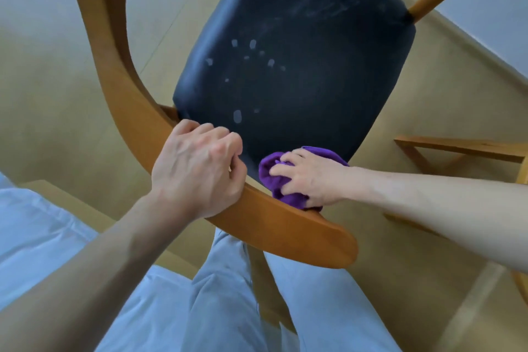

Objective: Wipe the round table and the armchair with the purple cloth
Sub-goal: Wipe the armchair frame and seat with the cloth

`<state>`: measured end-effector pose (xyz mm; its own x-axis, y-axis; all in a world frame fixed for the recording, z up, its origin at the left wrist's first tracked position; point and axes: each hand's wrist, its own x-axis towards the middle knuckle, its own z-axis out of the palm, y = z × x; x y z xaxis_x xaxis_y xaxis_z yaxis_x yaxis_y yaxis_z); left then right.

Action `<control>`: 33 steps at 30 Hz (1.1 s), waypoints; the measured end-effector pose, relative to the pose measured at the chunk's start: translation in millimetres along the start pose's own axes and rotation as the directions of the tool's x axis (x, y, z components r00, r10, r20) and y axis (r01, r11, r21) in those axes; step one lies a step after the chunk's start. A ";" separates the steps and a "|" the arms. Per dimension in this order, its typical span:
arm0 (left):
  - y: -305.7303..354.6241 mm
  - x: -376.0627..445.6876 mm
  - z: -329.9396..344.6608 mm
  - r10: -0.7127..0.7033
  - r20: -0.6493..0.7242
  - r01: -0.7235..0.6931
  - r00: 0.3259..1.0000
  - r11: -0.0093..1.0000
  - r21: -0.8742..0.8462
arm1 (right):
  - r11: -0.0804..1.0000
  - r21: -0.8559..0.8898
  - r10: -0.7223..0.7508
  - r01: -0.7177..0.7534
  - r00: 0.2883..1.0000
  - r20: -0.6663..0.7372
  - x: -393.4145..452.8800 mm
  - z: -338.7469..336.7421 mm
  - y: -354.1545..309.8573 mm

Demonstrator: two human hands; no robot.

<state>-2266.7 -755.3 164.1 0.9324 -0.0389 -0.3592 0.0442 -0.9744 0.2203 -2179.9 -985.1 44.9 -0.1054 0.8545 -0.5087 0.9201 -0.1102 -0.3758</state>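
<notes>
Gripping the curved wooden back rail of one armchair [120, 46], the left hand [197, 168] has its fingers curled over the rail's edge. One purple cloth [271, 171], soft and bunched, lies at the near edge of the dark padded seat [300, 71], against the rail; the right hand [308, 177] presses on it with fingers spread and bent into the fabric. The smooth, leather-like seat bears about ten pale spots and faint streaks. A second wooden frame [457, 148] stands right.
</notes>
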 end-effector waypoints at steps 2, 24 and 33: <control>-1.9 0.2 1.0 -0.007 -0.022 0.006 1.000 1.000 -0.016 | 0.995 -0.088 -0.040 0.051 0.992 0.122 -16.6 -1.5 8.2; -5.4 -3.4 17.4 0.042 -0.285 -0.062 0.957 0.996 -0.061 | 0.974 0.181 0.223 -0.139 0.751 -0.622 133.5 -24.2 22.8; -4.8 -2.7 16.2 0.020 -0.207 -0.030 0.978 0.999 -0.045 | 0.402 0.656 0.885 -0.638 0.089 -0.456 100.2 -92.5 194.2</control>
<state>-2275.2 -754.1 149.3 0.9872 -0.0118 -0.1590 0.0323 -0.9618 0.2718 -1976.8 -874.0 -7.4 0.9773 0.2103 -0.0249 0.1901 -0.9230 -0.3347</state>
